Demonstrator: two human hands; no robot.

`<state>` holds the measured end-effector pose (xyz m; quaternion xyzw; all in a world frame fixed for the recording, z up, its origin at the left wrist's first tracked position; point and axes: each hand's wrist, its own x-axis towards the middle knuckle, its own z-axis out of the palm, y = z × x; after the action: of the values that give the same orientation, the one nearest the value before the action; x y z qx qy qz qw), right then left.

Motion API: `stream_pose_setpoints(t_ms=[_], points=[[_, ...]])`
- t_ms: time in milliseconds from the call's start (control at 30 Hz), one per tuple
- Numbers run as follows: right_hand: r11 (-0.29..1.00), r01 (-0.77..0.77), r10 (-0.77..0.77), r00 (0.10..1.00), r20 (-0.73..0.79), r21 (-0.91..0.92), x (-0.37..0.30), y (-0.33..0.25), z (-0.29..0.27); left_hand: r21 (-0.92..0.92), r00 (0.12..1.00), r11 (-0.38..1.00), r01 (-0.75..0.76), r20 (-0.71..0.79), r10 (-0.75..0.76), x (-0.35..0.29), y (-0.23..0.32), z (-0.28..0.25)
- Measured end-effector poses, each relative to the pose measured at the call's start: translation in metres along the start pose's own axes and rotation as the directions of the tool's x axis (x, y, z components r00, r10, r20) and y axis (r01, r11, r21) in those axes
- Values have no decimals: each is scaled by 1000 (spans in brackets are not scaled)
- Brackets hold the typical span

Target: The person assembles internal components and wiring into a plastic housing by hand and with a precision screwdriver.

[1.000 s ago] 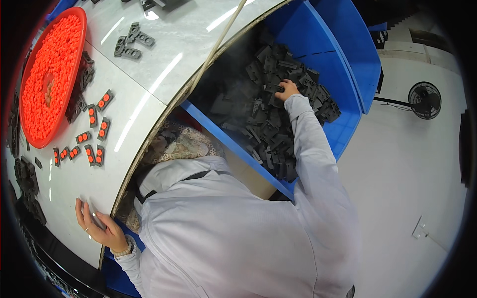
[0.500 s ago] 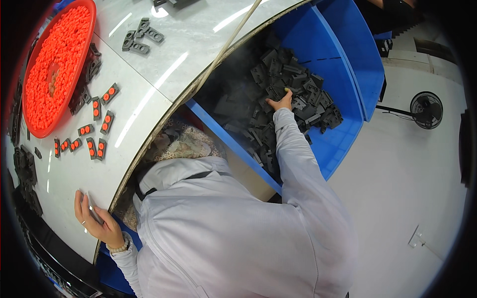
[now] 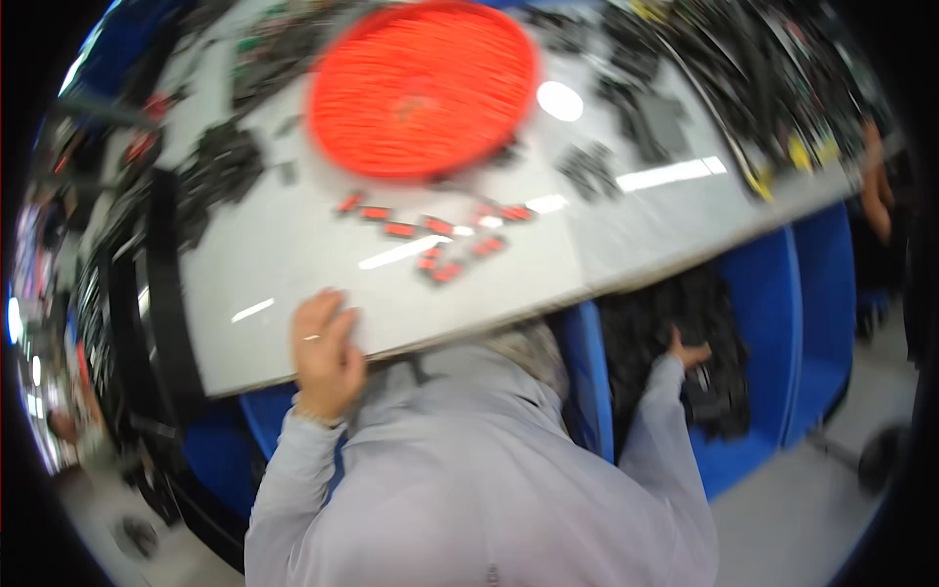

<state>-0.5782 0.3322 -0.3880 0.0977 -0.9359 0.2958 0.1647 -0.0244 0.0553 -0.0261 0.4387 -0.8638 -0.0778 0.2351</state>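
Bright glare streaks the white tabletop [image 3: 254, 274], and motion blur softens the whole workspace. Below its edge, on the right, dark parts [image 3: 719, 401] lie heaped in a blue bin [image 3: 768, 333]. Over that heap is the right hand [image 3: 688, 354], thumb and finger spread wide — whether the hidden fingers grip a part, I cannot tell. Across on the table side, the left hand [image 3: 330, 357] is loosely bent near the edge, with nothing visible in it. Farther up sit a scatter of dark pieces with red inserts [image 3: 399, 231] and a round red tray [image 3: 391, 172]

Trouble could come from the tangle: parts lying every which way might snag each other or slide if one is pulled from underneath. A sleeve [image 3: 675, 440] brushing the bin's rim could also knock the wrist (the bin sits lower than the table, so the reach is deep).

Hard and angular, the dark parts look like matte moulded plastic, though blur hides their outlines. Smooth, straight walls form the bin; the tray is circular, filled with small orange-red bits [image 3: 430, 68] — grainy in mass — while the sleeve is soft, creased pale-grey cloth
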Motion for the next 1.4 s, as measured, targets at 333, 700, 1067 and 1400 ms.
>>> stream_pose_setpoints(t_ms=[333, 700, 1067, 1400], points=[[899, -388, 282, 869, 407, 204, 64, 6, 75, 82, 998, 996, 14, -59, -9, -6, -4, -2], [906, -423, 364, 767, 528, -10, 66, -53, 78, 86, 999, 996, -11, -49, 15, -4, -12, -1], [814, -579, 356, 559, 749, 46, 65, -82, 78, 109, 997, 994, -2, -80, 10, -5, -8, 1], [689, -724, 310, 332, 891, 30, 54, -95, 62, 101, 995, 995, 9, -97, 1, -3, -8, 2]])
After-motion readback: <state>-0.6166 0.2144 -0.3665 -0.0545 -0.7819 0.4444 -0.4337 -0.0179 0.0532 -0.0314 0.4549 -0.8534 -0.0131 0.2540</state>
